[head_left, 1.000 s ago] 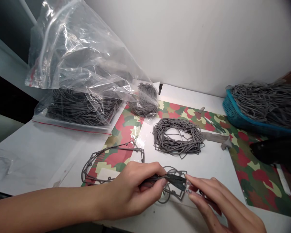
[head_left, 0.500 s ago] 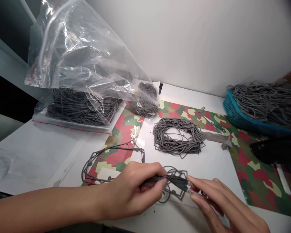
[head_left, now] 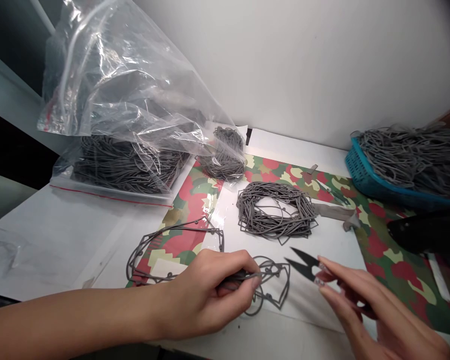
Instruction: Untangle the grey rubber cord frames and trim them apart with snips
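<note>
My left hand [head_left: 210, 292] is closed in a pinch on a thin grey rubber gasket [head_left: 272, 285] that lies on the white sheet near the table's front edge. To its right, my right hand [head_left: 363, 305] holds small black thread snips [head_left: 303, 263], blades apart and pointing left, a little away from the gasket. A neat stack of the same grey gaskets [head_left: 275, 215] lies just behind both hands. Another flat gasket outline [head_left: 165, 250] rests left of my left hand.
A large clear plastic bag [head_left: 123, 110] full of gaskets fills the back left. A teal basket [head_left: 363, 180] heaped with gaskets stands at the right edge, with a black object [head_left: 423, 232] below it. A camouflage-print mat [head_left: 390, 270] covers part of the table.
My right hand has pulled the snips to the right and up, off the gasket, and the blades now stand apart. My left hand keeps its pinch in place.
</note>
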Demonstrator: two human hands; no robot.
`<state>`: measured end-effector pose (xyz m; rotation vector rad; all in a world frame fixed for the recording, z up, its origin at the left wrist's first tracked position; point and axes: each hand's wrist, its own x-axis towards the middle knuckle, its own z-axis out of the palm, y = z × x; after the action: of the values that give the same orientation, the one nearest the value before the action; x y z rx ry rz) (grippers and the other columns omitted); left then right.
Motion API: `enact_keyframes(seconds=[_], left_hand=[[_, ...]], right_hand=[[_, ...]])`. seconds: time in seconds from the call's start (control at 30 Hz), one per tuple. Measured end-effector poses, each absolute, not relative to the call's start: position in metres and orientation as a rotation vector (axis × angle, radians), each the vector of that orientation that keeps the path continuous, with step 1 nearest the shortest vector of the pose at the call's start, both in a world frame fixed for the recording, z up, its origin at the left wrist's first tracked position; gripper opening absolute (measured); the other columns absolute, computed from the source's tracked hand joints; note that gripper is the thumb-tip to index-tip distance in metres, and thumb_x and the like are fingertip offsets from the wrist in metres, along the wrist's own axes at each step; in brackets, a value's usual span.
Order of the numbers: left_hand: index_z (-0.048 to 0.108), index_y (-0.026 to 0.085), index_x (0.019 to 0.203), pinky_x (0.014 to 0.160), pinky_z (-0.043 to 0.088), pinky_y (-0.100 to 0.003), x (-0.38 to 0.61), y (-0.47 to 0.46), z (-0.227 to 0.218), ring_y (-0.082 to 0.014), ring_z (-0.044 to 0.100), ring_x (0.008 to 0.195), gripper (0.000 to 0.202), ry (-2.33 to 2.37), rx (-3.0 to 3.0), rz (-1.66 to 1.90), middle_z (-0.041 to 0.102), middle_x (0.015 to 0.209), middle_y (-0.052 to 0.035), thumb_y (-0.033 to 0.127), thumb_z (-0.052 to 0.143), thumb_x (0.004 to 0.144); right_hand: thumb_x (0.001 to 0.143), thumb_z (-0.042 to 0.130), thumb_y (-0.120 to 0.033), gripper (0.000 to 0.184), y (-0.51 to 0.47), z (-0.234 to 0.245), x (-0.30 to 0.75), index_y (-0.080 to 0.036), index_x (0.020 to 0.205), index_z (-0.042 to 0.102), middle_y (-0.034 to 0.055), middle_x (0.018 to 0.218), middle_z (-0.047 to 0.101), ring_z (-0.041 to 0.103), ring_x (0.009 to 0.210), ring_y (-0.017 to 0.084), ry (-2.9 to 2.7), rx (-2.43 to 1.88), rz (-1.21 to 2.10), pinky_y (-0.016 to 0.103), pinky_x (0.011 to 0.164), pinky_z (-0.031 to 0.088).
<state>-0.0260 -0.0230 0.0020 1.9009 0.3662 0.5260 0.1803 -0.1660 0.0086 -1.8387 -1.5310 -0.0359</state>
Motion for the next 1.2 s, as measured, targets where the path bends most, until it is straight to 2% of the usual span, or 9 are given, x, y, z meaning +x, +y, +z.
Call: enact_keyframes(seconds=[0.07, 0.3, 0.4, 0.6, 0.77, 0.83, 0.93, 1.03, 1.2], left_hand=[[0.054, 0.016, 0.082, 0.043, 0.024, -0.02, -0.025, -0.022, 0.005, -0.0078, 0.027, 0.047, 0.014, 0.393, 1.796, 0.437, 0.032, 0.057, 0.0083, 0.019, 0.047, 0.094], [0.058, 0.016, 0.094, 0.051, 0.03, -0.021, -0.023, -0.022, 0.013, -0.0101, 0.038, 0.056, 0.022, 0.43, 1.33, 0.212, 0.042, 0.065, 0.0053, 0.037, 0.051, 0.097], [0.054, 0.017, 0.102, 0.057, 0.034, -0.021, -0.023, -0.022, 0.012, -0.0097, 0.044, 0.062, 0.02, 0.37, 1.141, 0.181, 0.045, 0.072, 0.0047, 0.035, 0.059, 0.094], [0.045, 0.021, 0.117, 0.058, 0.031, -0.02, -0.025, -0.019, 0.011, -0.01, 0.041, 0.066, 0.036, 0.166, 0.999, 0.102, 0.047, 0.079, 0.0034, 0.021, 0.065, 0.088], [0.044, 0.021, 0.116, 0.06, 0.033, -0.022, -0.026, -0.016, 0.012, -0.0098, 0.039, 0.064, 0.035, 0.113, 1.047, 0.149, 0.049, 0.08, 0.0024, 0.014, 0.06, 0.086], [0.044, 0.021, 0.115, 0.058, 0.032, -0.02, -0.025, -0.016, 0.014, -0.0088, 0.036, 0.062, 0.036, 0.156, 1.059, 0.158, 0.047, 0.078, 0.0044, 0.01, 0.059, 0.084], [0.044, 0.023, 0.114, 0.054, 0.029, -0.018, -0.025, -0.015, 0.016, -0.0081, 0.034, 0.061, 0.04, 0.251, 1.073, 0.138, 0.047, 0.078, 0.006, 0.007, 0.06, 0.081], [0.047, 0.021, 0.109, 0.056, 0.03, -0.019, -0.025, -0.015, 0.014, -0.009, 0.037, 0.065, 0.028, 0.345, 1.123, 0.147, 0.047, 0.079, 0.0054, 0.013, 0.06, 0.086], [0.051, 0.018, 0.091, 0.061, 0.033, -0.023, -0.022, -0.014, 0.01, -0.0104, 0.042, 0.065, 0.015, 0.442, 1.199, 0.204, 0.048, 0.07, 0.0052, 0.032, 0.053, 0.097]], right_hand=[[0.096, 0.057, -0.034, 0.024, -0.168, 0.003, 0.199, -0.026, 0.116, 0.067, 0.005, 0.102, 0.074, 0.07, 0.074, 0.021, -1.607, -1.904, -0.084, 0.026, 0.055, 0.054], [0.099, 0.044, -0.049, 0.039, -0.177, -0.025, 0.239, -0.022, 0.117, 0.066, 0.0099, 0.115, 0.065, 0.063, 0.104, 0.03, -1.678, -2.136, -0.145, 0.041, 0.082, 0.053], [0.096, 0.053, -0.044, 0.034, -0.172, -0.014, 0.222, -0.025, 0.122, 0.063, 0.0087, 0.124, 0.062, 0.061, 0.112, 0.03, -1.538, -2.046, -0.07, 0.042, 0.095, 0.051], [0.08, 0.076, -0.051, 0.084, -0.134, 0.023, 0.174, -0.032, 0.149, 0.033, 0.0089, 0.144, 0.053, 0.053, 0.13, 0.027, -1.552, -1.453, 1.217, 0.035, 0.102, 0.05], [0.082, 0.077, -0.033, 0.026, -0.097, 0.026, 0.172, -0.02, 0.098, 0.061, 0.0008, 0.093, 0.067, 0.068, 0.091, 0.017, -1.233, -1.13, 1.796, 0.029, 0.085, 0.054], [0.082, 0.077, -0.035, 0.024, -0.092, 0.021, 0.18, -0.019, 0.086, 0.06, -0.0022, 0.079, 0.061, 0.06, 0.072, 0.012, -1.196, -1.147, 1.827, 0.023, 0.068, 0.05], [0.082, 0.075, -0.043, 0.03, -0.093, 0.014, 0.19, -0.018, 0.08, 0.059, -0.0056, 0.065, 0.048, 0.037, 0.054, 0.008, -1.184, -1.24, 1.757, 0.019, 0.047, 0.03], [0.084, 0.072, -0.047, 0.033, -0.099, 0.012, 0.192, -0.017, 0.079, 0.059, -0.0065, 0.06, 0.04, 0.028, 0.053, 0.009, -1.169, -1.312, 1.689, 0.021, 0.044, 0.018], [0.091, 0.064, -0.044, 0.029, -0.105, 0.012, 0.19, -0.017, 0.079, 0.061, -0.0036, 0.065, 0.046, 0.035, 0.056, 0.01, -1.133, -1.312, 1.641, 0.023, 0.049, 0.025]])
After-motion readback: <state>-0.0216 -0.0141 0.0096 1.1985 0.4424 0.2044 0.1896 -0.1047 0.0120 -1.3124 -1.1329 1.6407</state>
